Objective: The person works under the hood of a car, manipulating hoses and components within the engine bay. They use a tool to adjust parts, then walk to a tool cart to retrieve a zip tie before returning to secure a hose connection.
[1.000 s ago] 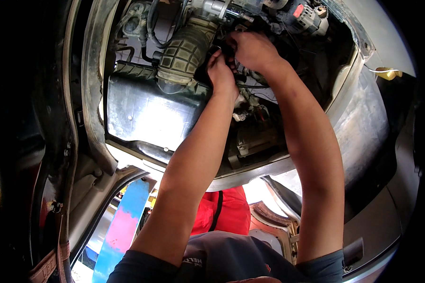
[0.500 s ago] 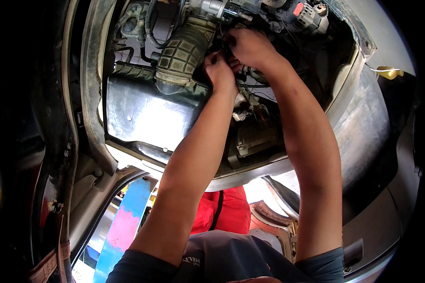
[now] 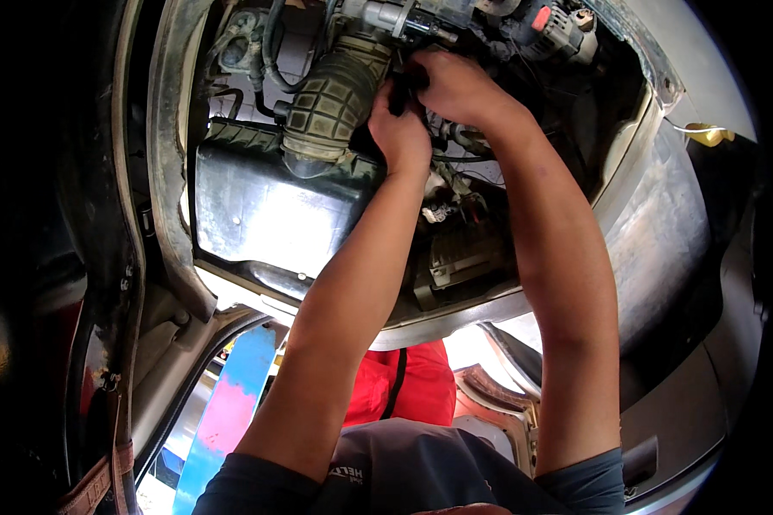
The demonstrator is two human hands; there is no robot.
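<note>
I have both arms inside a vehicle's engine bay. My left hand (image 3: 399,129), fingers curled, is beside the ribbed intake hose (image 3: 322,107), at a small dark part whose shape I cannot make out. My right hand (image 3: 455,86) reaches in just to the right and above, fingers bent down among dark parts, their tips hidden. A silvery metal housing (image 3: 386,17) lies above the hose. Hoses, wires and connectors (image 3: 451,193) show below my hands.
A shiny black box (image 3: 249,189) fills the bay's lower left. An alternator (image 3: 563,39) is at upper right. The body rim (image 3: 623,172) borders the bay. A yellow object (image 3: 704,133) is on the right. Red fabric (image 3: 421,386) and a blue-and-pink board (image 3: 232,403) show below.
My left hand's fingers have moved slightly up along the hose, with a dark shape now more visible among them. My right hand stays in almost the same spot.
</note>
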